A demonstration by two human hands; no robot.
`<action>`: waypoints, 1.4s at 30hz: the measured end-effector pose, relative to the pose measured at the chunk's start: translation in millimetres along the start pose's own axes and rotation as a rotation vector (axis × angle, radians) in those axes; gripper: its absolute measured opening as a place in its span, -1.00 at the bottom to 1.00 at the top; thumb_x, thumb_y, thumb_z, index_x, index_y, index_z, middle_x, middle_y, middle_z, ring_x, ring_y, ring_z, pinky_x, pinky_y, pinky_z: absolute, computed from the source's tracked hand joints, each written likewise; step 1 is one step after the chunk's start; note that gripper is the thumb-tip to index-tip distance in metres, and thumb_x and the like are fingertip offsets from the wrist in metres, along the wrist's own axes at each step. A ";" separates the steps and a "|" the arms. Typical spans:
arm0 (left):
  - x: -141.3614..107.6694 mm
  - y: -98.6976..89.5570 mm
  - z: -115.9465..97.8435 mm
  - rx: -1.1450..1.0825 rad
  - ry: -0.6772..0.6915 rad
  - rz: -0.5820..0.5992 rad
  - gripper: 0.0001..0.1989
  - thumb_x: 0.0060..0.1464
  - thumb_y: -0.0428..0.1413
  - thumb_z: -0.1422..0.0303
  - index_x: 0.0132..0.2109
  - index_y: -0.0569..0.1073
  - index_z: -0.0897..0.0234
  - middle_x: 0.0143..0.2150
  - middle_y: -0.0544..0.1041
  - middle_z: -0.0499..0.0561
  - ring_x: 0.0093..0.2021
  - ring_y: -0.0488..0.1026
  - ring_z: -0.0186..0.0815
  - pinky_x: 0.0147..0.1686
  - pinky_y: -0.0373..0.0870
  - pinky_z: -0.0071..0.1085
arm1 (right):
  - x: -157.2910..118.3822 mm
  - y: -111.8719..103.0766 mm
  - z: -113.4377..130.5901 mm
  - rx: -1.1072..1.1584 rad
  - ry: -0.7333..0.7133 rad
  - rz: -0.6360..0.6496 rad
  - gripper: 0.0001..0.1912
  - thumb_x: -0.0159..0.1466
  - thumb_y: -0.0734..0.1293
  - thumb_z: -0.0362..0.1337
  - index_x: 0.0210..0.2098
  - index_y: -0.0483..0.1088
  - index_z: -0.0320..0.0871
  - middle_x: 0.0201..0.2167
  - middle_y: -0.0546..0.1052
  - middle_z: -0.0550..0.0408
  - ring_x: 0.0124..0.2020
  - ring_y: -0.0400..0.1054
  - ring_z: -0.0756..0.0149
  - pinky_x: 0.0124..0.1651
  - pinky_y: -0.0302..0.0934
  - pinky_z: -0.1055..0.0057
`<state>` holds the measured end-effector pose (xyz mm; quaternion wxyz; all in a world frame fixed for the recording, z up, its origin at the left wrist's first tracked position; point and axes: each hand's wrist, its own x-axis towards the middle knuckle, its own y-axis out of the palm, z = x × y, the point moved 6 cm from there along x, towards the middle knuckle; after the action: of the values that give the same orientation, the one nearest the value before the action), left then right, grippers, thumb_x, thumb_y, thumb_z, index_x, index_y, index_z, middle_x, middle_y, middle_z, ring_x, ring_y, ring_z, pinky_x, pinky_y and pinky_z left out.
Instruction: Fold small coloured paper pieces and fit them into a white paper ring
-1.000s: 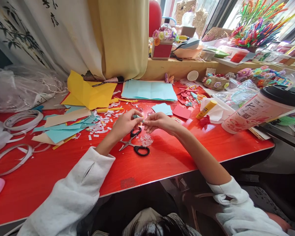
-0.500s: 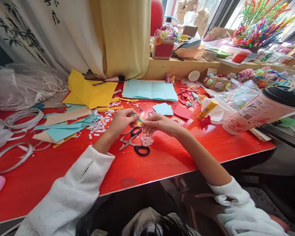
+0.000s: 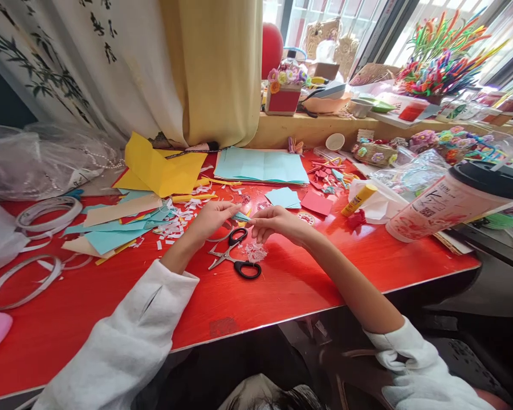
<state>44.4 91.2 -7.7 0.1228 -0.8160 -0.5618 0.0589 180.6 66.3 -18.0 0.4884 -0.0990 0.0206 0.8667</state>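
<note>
A small light-blue paper piece [image 3: 241,217] is pinched between my two hands above the red table [image 3: 299,285]. My left hand [image 3: 216,221] grips its left end with thumb and fingers. At the other end, the fingertips of my right hand [image 3: 277,223] are closed on the same piece. Scissors with black handles [image 3: 235,255] lie spread just below my hands, beside a small clump of clear shreds [image 3: 255,251]. Light-blue squares [image 3: 283,197] and a red paper square [image 3: 316,203] lie beyond my right hand.
Left are tape rolls [image 3: 49,214], paper strips [image 3: 115,233] and white scraps. Behind lie yellow paper [image 3: 166,171] and blue sheets [image 3: 260,165]. A glue stick [image 3: 359,200] and large cup [image 3: 440,202] stand right. The table's front edge runs below my forearms.
The camera view has tilted slightly, so the table items sit a little lower. My hands have moved slightly apart, and more of the blue piece shows between them.
</note>
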 end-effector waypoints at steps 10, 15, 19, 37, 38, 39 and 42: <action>-0.6 5.6 -2.7 0.197 0.090 0.123 -0.70 -0.03 0.08 0.16 -0.28 0.52 0.31 -0.35 0.51 -0.01 -0.36 0.37 -0.35 -0.35 0.27 -0.47 | 2.1 -13.1 6.5 -0.221 -0.174 -0.142 -0.69 0.19 0.25 -0.10 -0.49 0.32 -0.25 -0.58 0.44 0.09 -0.62 0.34 0.47 -0.51 0.27 0.50; -9.1 22.6 -3.8 0.084 0.024 0.274 -0.73 -0.07 0.11 0.19 -0.31 0.50 0.32 -0.43 0.48 -0.02 -0.46 0.36 -0.39 -0.44 0.26 -0.48 | 2.2 -14.0 13.5 -0.232 -0.316 -0.208 -0.77 0.15 0.29 -0.14 -0.35 0.31 -0.21 -0.54 0.39 0.16 -0.56 0.32 0.48 -0.50 0.27 0.51; -6.8 25.6 -2.3 -0.045 0.001 0.182 -0.73 -0.05 0.11 0.19 -0.33 0.44 0.35 -0.44 0.47 -0.01 -0.48 0.38 -0.41 -0.46 0.29 -0.48 | 2.1 -13.5 14.6 -0.120 -0.283 -0.215 -0.72 0.09 0.35 -0.15 -0.30 0.29 -0.20 -0.53 0.36 0.18 -0.52 0.30 0.46 -0.51 0.27 0.50; -3.5 19.9 2.2 0.016 0.013 0.112 -0.79 -0.10 0.14 0.24 -0.37 0.44 0.32 -0.48 0.50 -0.03 -0.44 0.44 -0.36 -0.40 0.33 -0.45 | 2.7 -5.7 10.2 -0.029 -0.216 -0.117 -0.83 0.12 0.32 -0.24 -0.36 0.34 -0.23 -0.41 0.44 0.10 -0.35 0.40 0.37 -0.20 0.34 0.32; -3.7 21.2 3.3 0.020 0.009 0.132 -0.78 -0.10 0.14 0.24 -0.35 0.45 0.32 -0.46 0.51 -0.03 -0.41 0.45 -0.35 -0.38 0.33 -0.44 | 3.3 -6.5 8.9 -0.027 -0.214 -0.130 -0.85 0.12 0.32 -0.25 -0.37 0.34 -0.23 -0.43 0.44 0.11 -0.37 0.40 0.37 -0.20 0.34 0.32; -3.9 22.2 4.2 0.027 0.006 0.152 -0.77 -0.10 0.14 0.23 -0.33 0.46 0.31 -0.43 0.51 -0.02 -0.38 0.45 -0.33 -0.36 0.34 -0.44 | 3.9 -7.5 8.0 -0.039 -0.220 -0.151 -0.87 0.13 0.31 -0.27 -0.38 0.33 -0.23 -0.44 0.44 0.11 -0.39 0.40 0.38 -0.21 0.34 0.32; -4.3 22.9 4.8 0.054 0.016 0.174 -0.73 -0.09 0.12 0.22 -0.26 0.48 0.31 -0.39 0.51 -0.01 -0.34 0.45 -0.31 -0.32 0.34 -0.41 | 5.2 -10.1 5.8 -0.112 -0.237 -0.232 -0.89 0.15 0.29 -0.28 -0.36 0.33 -0.21 -0.42 0.44 0.11 -0.40 0.40 0.39 -0.24 0.35 0.34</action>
<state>62.3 80.1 -18.6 0.1437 -0.8586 -0.4859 0.0781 185.7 76.7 -12.7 0.5778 -0.0248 -0.0969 0.8100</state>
